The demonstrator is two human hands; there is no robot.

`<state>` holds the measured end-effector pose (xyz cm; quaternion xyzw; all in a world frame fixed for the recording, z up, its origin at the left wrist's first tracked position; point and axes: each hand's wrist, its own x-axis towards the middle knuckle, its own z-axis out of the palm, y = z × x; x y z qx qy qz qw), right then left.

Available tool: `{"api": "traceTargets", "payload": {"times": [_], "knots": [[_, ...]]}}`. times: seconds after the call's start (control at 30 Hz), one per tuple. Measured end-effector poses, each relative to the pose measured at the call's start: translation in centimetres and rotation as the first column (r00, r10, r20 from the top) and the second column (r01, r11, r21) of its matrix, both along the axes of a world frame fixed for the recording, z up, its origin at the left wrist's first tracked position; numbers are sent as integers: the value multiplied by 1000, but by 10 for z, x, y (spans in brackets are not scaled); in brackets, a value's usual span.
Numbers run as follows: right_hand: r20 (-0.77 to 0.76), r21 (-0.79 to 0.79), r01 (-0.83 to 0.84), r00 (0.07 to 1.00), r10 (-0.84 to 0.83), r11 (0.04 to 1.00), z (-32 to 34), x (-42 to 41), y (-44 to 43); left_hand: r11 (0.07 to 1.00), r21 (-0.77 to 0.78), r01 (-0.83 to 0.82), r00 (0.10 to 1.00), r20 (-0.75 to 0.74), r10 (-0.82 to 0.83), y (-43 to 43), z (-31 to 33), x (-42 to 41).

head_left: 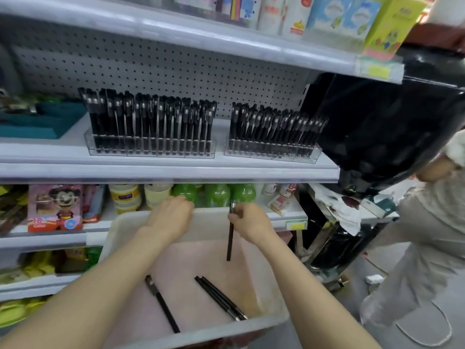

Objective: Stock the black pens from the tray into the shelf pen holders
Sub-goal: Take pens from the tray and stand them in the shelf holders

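Note:
A white tray [211, 224] sits low in front of me. On its floor lie a single black pen [162, 303] at the left and two black pens [220, 298] side by side at the right. My right hand [251, 226] pinches another black pen [229, 241] upright above the tray's far side. My left hand [171, 215] grips the tray's far rim. On the middle shelf stand two clear pen holders, a left holder [151, 149] and a right holder [271, 153], both packed with several black pens.
The middle shelf edge [166, 172] juts out above the tray. Green bottles [216, 193] and jars stand on the shelf behind the tray. A teal tray [37, 122] sits left of the holders. A person in light clothes [425, 235] stands at the right.

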<state>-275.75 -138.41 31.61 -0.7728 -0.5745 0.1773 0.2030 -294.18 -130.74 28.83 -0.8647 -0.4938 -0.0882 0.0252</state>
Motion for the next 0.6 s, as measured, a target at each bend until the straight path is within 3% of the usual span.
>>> {"api": "traceTargets", "payload": {"times": [0.33, 0.6], "knots": [[-141, 430, 121, 988, -65, 895, 79, 105, 41, 951, 269, 151, 964, 171, -202, 43, 89, 119], [-198, 649, 227, 972, -128, 726, 121, 182, 58, 936, 344, 69, 967, 209, -148, 70, 78, 172]]}}
